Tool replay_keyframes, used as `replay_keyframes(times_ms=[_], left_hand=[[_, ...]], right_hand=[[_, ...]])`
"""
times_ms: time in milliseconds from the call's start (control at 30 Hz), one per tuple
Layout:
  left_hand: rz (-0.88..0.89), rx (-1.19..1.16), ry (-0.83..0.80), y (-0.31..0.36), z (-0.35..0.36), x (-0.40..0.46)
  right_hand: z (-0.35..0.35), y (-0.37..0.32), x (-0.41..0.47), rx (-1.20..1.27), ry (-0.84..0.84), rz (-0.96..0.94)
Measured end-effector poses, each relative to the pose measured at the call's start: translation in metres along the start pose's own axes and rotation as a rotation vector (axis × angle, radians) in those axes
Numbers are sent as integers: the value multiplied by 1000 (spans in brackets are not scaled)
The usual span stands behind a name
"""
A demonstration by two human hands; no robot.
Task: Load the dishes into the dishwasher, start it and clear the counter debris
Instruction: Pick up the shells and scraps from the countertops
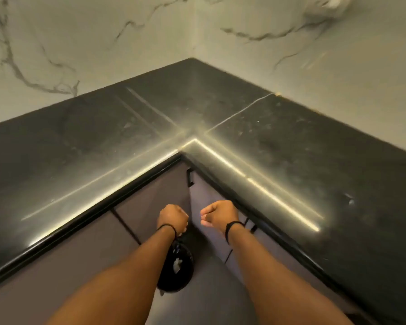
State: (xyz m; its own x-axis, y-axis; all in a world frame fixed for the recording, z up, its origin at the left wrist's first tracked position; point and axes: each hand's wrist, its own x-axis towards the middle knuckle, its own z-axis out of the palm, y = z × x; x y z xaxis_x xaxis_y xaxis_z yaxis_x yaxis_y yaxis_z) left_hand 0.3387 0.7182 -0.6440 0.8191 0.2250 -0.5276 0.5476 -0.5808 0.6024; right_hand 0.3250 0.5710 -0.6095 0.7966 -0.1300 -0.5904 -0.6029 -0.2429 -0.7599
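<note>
Black bag (pixel 175 268) hangs from left hand (pixel 172 216), seemingly unlabelled.

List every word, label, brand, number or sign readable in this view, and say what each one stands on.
None can be read.
Black countertop: only streaks, specks and a light reflection, no lettering.
Marble-patterned wall: grey veins only.
Black bag hanging from the left hand: pale patches, too blurred to tell whether they are print.
Wristband on the right hand: plain black, no visible marking.
</note>
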Motion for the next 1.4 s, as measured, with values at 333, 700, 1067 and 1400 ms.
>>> replay_keyframes(times_ms=[333, 700, 1067, 1400], left_hand=[[709, 175, -28, 212, 68, -133], [955, 175, -348, 289, 228, -358], [1129, 555, -357, 249, 394, -498], [1276, 786, -115, 246, 468, -472]], right_hand=[[-202, -20, -129, 61, 438, -166], [-395, 113, -320, 231, 915, -172], [-515, 297, -410, 208, 1130, 66], [-537, 347, -344, -117, 1051, 98]])
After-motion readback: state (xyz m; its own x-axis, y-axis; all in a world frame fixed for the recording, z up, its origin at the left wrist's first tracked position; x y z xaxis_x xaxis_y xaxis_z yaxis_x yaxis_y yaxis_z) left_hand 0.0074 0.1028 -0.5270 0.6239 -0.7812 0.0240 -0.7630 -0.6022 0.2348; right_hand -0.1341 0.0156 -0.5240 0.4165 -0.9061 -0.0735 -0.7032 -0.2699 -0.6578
